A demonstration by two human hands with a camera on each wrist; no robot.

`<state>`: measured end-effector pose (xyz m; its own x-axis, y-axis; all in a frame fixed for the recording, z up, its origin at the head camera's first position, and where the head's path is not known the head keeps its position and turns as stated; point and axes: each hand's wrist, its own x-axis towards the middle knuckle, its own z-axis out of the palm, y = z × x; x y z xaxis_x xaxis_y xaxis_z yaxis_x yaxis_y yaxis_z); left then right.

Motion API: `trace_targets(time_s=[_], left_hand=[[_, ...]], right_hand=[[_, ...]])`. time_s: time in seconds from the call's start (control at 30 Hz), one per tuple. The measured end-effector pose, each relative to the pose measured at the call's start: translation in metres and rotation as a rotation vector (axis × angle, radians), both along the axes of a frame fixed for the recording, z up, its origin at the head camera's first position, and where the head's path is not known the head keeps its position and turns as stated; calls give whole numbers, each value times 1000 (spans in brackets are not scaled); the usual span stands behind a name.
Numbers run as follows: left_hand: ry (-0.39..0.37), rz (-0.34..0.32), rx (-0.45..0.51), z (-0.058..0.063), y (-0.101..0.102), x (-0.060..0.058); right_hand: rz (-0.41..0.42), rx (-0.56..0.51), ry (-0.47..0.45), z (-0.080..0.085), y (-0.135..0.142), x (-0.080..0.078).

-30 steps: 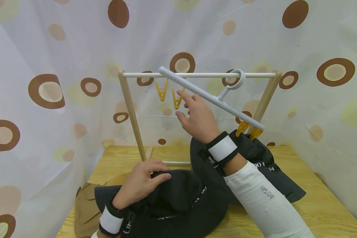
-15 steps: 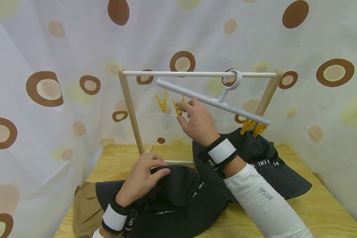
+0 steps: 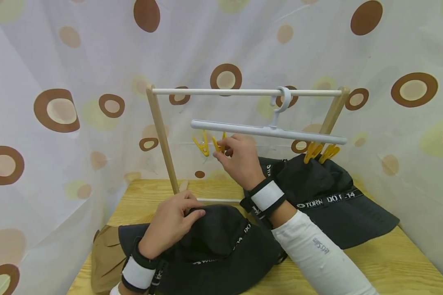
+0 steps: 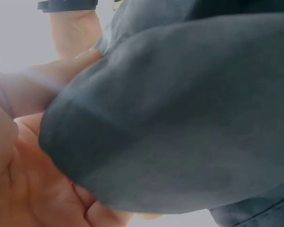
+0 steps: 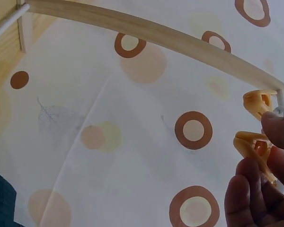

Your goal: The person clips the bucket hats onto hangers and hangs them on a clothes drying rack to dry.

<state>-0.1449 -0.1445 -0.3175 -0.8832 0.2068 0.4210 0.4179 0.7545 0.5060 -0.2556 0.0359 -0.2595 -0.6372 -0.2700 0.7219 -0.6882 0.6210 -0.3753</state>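
Note:
My left hand (image 3: 171, 223) grips the crown of a black bucket hat (image 3: 221, 233), its dark fabric (image 4: 180, 113) filling the left wrist view between thumb and fingers. My right hand (image 3: 241, 159) pinches a yellow clip (image 3: 218, 145) under the left half of a white hanger (image 3: 236, 129). In the right wrist view, the thumb and fingers close on that clip's legs. Another yellow clip (image 3: 203, 147) dangles just left of it. At the hanger's right end, yellow clips (image 3: 328, 153) hold a second black bucket hat (image 3: 325, 180) with a lettered band.
The hanger hooks over the white rod (image 3: 206, 92) of a wooden-legged rack (image 3: 162, 135). A brown cloth item (image 3: 107, 258) lies at the left on the wooden table (image 3: 398, 270). A patterned curtain (image 3: 96, 49) surrounds the table.
The hanger's left end has come down, bringing it almost level, while its right end and the clipped hat rose. My right hand moved down and now pinches the clip. The left hand keeps its hold.

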Motion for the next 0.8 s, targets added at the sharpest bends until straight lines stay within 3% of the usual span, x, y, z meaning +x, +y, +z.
trace_targets(time_s=[0.37,0.47,0.57,0.8], left_hand=[[86,-146,1,-2,5,-24],[100,-201,51,-7,8,-34],[100,-301,127,-12,12,-48],[34,-491,291,-29,27,-86]], right_hand=[[-4,-72,-111,-11,4,-4],[8,-84,-170,-12,7,-5],[16,-91,-213,-11,10,-5],[26,-94,-196,-7,13,-4]])
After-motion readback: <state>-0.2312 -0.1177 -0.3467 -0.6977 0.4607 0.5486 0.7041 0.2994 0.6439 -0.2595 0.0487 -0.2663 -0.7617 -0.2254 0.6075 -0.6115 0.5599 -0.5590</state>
